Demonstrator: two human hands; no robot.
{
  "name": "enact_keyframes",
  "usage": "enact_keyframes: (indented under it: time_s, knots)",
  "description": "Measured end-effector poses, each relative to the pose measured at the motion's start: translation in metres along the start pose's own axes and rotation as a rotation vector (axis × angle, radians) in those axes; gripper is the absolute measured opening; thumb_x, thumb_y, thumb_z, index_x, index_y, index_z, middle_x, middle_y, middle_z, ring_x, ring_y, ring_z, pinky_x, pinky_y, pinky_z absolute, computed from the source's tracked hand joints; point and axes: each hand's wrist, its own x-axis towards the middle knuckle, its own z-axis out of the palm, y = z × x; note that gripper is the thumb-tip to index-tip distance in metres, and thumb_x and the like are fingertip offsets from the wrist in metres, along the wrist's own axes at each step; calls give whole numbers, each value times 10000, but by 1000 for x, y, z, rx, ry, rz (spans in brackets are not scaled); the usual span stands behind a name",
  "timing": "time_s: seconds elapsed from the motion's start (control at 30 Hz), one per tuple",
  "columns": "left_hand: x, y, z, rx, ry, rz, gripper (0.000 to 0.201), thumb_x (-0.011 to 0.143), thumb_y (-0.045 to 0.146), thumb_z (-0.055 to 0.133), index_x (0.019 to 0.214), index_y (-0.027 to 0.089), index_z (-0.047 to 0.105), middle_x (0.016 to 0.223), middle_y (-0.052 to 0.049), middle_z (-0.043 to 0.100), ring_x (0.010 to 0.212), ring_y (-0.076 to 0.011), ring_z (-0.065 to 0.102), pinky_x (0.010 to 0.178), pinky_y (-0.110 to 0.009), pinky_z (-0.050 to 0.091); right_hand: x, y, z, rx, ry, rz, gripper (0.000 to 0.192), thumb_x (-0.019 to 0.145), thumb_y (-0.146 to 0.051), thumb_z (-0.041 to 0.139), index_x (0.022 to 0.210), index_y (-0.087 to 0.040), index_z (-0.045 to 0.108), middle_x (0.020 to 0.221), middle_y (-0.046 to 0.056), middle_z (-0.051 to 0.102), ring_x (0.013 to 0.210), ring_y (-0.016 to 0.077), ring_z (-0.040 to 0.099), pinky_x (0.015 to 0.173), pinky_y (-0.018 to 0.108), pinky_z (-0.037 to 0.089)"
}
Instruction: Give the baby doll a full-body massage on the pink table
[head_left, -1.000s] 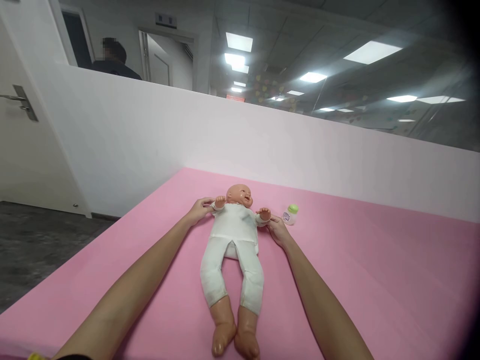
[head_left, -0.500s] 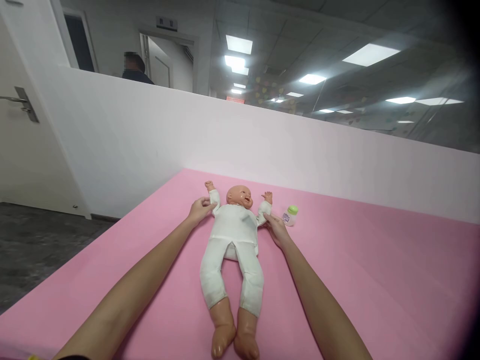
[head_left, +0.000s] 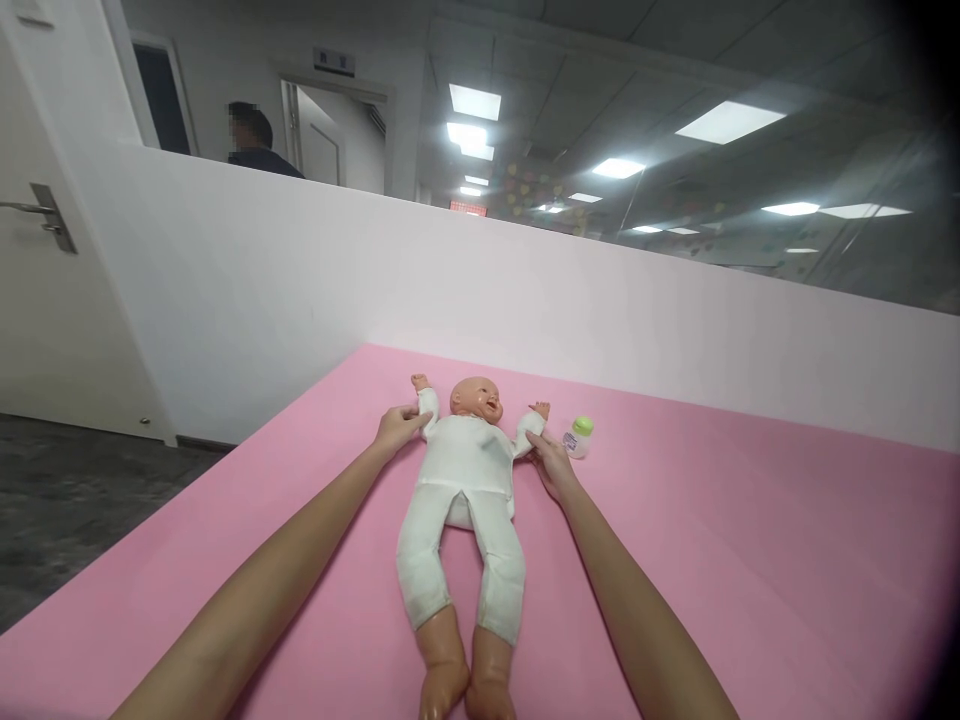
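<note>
A baby doll [head_left: 466,460] with a white cloth body lies on its back on a pink table [head_left: 712,560], feet toward me. Its arms are bent upward beside its head. My left hand [head_left: 400,430] is closed on the doll's sleeve at the left of the view, thumb and fingers around the upper arm. On the other side my right hand [head_left: 553,463] grips the other sleeve near the elbow. Just beyond my right hand stands a small clear bottle [head_left: 578,438] with a green cap and a printed label.
A white wall [head_left: 600,310] with glass above runs along the table's far edge. At the left are a door [head_left: 67,320] with a metal handle and a dark floor [head_left: 82,480]. Behind the partition a person [head_left: 259,140] is visible.
The doll's arm held by my right hand has tipped slightly outward and down. My left hand keeps its hold. The person behind the wall has shifted a little left, and the camera view has moved slightly.
</note>
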Motion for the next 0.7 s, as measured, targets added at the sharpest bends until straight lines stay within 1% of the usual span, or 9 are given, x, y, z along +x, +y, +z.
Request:
enact_keyframes:
  time_s: [0.1,0.23,0.3,0.4,0.5,0.53,0.6,0.7]
  knots:
    - [0,2,0,-57,-29,23,369,717,500,786,865,163,757,903,-73,763,843,-239,663,763,-332,455,-6,-6,2,32,-41,-22,343,667,-396,905,917,-226,744,832,7,725,786,198,636,726,327,508]
    - [-3,9,-4,-224,-148,82,438,661,417,837,1009,159,771,1090,-107,771,1017,-275,678,896,-362,496,-11,-10,2,35,-84,-32,310,669,-339,884,929,-234,752,889,16,744,840,203,647,794,336,516]
    - [-4,13,-6,-272,-218,108,463,652,399,849,1046,170,770,1132,-109,765,1068,-282,674,931,-371,500,-13,-10,2,21,-105,-30,275,662,-322,865,899,-227,760,884,25,750,859,216,654,817,351,522]
    - [-5,13,-10,-272,-305,121,447,672,398,842,1060,187,775,1139,-109,759,1068,-280,677,912,-369,506,-15,-12,4,-3,-158,-18,273,633,-256,832,901,-230,785,981,38,774,953,248,667,848,367,530]
    - [-4,12,-12,-249,-331,109,414,699,394,829,1056,190,782,1125,-119,759,1040,-281,684,882,-368,508,-18,-15,6,-13,-219,-14,368,614,-183,794,973,-262,806,1156,25,769,1079,263,656,860,352,526]
    - [-4,12,-13,-248,-333,110,412,705,391,825,1062,189,784,1129,-122,759,1043,-284,685,887,-372,507,-19,-16,7,-15,-227,-13,392,615,-173,785,994,-270,808,1175,21,766,1087,262,654,856,347,525]
    - [-4,11,-13,-257,-332,119,431,706,395,824,1083,189,786,1149,-127,760,1069,-297,683,914,-387,506,-19,-16,7,-23,-223,-2,406,623,-180,777,1018,-269,810,1125,24,777,1033,252,663,839,349,523]
    - [-5,13,-11,-280,-319,124,476,689,425,832,1098,185,789,1188,-131,760,1127,-324,672,973,-417,503,-17,-13,6,-34,-186,4,294,647,-239,799,941,-237,808,936,26,782,881,229,665,804,359,520]
